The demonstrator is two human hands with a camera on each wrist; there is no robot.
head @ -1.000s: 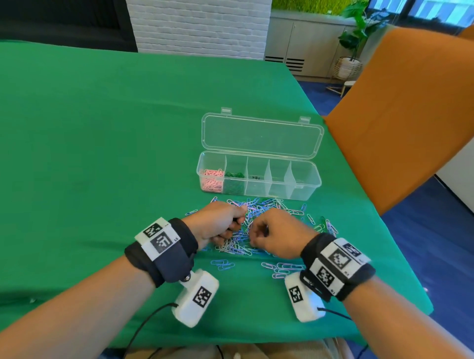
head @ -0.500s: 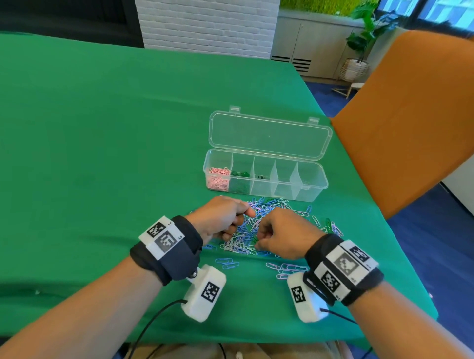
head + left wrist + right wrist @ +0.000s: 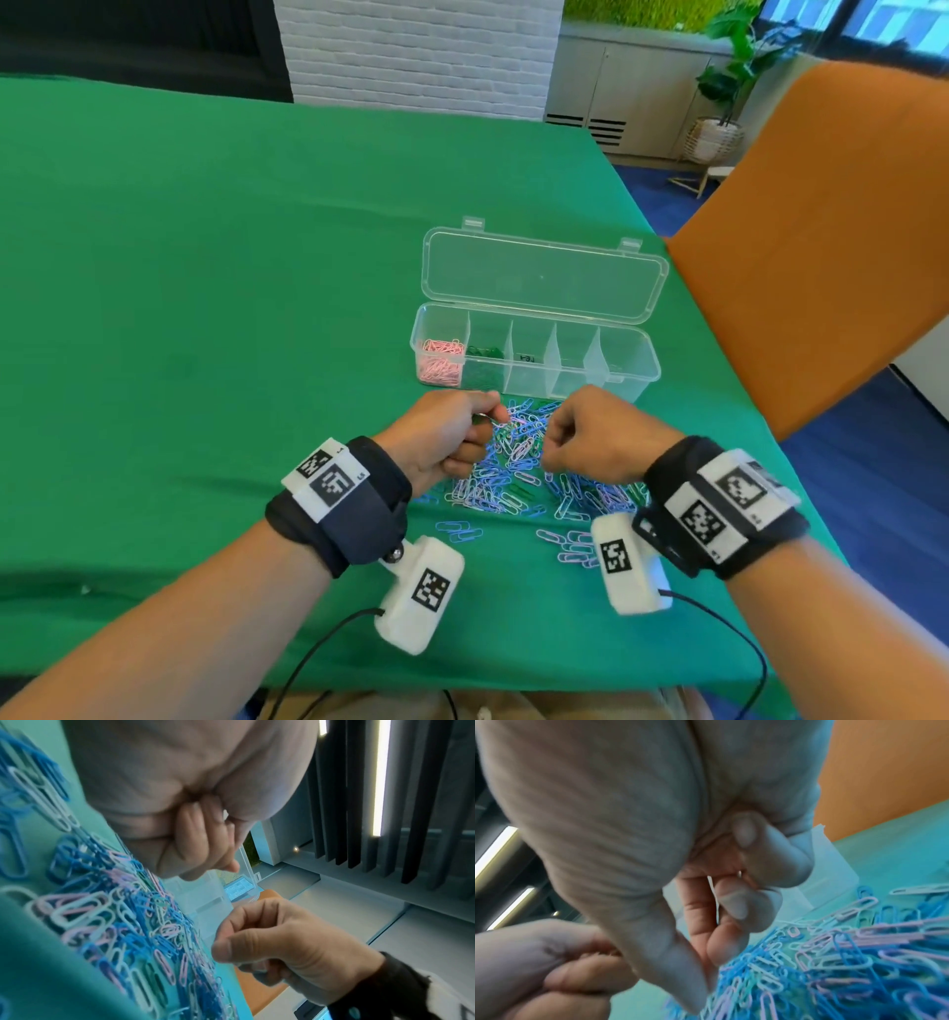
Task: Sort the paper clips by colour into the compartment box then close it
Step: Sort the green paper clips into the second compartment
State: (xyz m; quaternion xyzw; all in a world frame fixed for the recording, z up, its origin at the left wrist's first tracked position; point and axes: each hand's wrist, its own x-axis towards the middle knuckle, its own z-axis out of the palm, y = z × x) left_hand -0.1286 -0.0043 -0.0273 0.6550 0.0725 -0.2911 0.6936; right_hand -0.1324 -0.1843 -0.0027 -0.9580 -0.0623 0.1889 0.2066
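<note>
Two hands hover over the paper clips: left hand fingers curled, pinching a clip; right hand fingers curled, contents unclear.

cloth: plain green, under both hands
loose clips: mixed blue, pale lilac-pink, white and a few green, between and below the hands
box: clear plastic, just beyond the hands
pink clips: pink, in the box's end compartment, beyond the left hand
green clips: dark green, in the compartment next to the pink ones
label: white with black print, in the third compartment
wrist straps: black, on both wrists
tags: white with black square code patterns, on the straps and on the white camera units
chair: plain orange, beyond the right hand
wall: white brick pattern, far beyond the hands
</note>
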